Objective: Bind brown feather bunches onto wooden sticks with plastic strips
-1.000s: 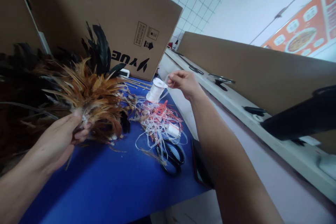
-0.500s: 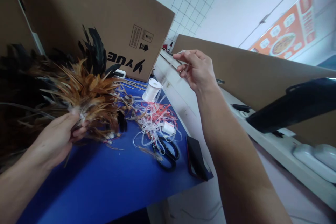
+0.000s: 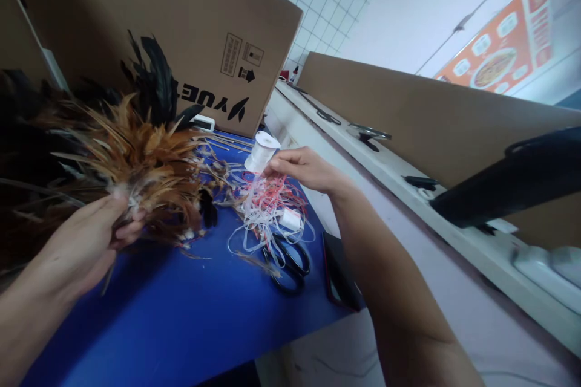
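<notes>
My left hand (image 3: 93, 230) is closed round the base of a bunch of brown and black feathers (image 3: 136, 145), which fans out upward and to the right. My right hand (image 3: 297, 168) is closed in a pinch beside a white ribbon spool (image 3: 262, 151), just above a tangle of white and red ribbon strips (image 3: 267, 205). A pale ribbon runs down from its fingertips, which are partly hidden. Black-handled scissors (image 3: 295, 260) lie under the near edge of the tangle, next to a small white spool (image 3: 291, 219).
The blue tabletop (image 3: 181, 314) has a dark phone-like slab (image 3: 338, 272) at its right edge. Behind stands a large cardboard box (image 3: 204, 30), with thin sticks (image 3: 231, 142) before it. A white ledge (image 3: 385, 163) at right carries a black object (image 3: 508, 175).
My right hand has come down and left from its raised position, where it held up a ribbon strand, to the tangle by the spool. My left hand keeps its grip on the feathers.
</notes>
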A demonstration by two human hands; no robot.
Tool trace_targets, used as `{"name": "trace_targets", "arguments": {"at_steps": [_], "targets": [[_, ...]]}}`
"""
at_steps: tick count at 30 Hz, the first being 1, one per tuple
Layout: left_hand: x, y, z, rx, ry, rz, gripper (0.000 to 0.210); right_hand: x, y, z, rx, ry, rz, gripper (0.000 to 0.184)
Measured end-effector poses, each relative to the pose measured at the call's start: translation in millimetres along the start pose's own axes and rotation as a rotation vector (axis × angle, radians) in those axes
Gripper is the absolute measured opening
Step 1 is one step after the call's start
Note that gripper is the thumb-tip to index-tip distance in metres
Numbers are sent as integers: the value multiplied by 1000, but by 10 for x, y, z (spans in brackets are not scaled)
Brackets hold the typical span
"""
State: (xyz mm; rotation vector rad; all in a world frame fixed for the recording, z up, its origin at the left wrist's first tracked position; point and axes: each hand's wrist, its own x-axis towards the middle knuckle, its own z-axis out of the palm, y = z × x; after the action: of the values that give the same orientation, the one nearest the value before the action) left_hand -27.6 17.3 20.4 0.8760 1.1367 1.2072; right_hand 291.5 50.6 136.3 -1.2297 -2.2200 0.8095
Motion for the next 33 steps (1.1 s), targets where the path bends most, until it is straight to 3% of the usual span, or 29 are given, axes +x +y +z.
{"name": "trace_targets", "arguments": {"at_steps": [2, 5, 7, 9, 11, 13, 19, 24, 30, 33], "targets": [[-2, 2, -1, 1, -7, -2, 31, 83, 282, 25, -59, 105, 97, 40], [-3, 3, -2, 3, 1, -9, 30, 190, 652, 85, 64, 35, 272, 52], [-1, -1, -6, 7, 10, -11, 31, 253, 830, 133, -66, 108, 331, 54], [3, -6, -10, 19, -2, -3, 34, 328, 961, 192, -284, 241, 349, 41], [7, -9, -13, 31, -14, 0, 36, 427, 1053, 270, -414, 292, 342, 22], [12, -10, -12, 35, -13, -10, 38, 551, 1111, 370, -474, 265, 313, 16], [12, -7, -18, 49, 7, -19, 41, 942, 1201, 709, -616, 106, 266, 37], [-7, 8, -6, 48, 21, -17, 38, 1122, 1318, 902, -638, 89, 341, 27], [-9, 3, 11, 5, 3, -18, 35, 1141, 1318, 787, -454, 155, 396, 8], [-1, -12, -2, -1, -2, -7, 33, 1079, 1184, 603, -258, 198, 410, 12]]}}
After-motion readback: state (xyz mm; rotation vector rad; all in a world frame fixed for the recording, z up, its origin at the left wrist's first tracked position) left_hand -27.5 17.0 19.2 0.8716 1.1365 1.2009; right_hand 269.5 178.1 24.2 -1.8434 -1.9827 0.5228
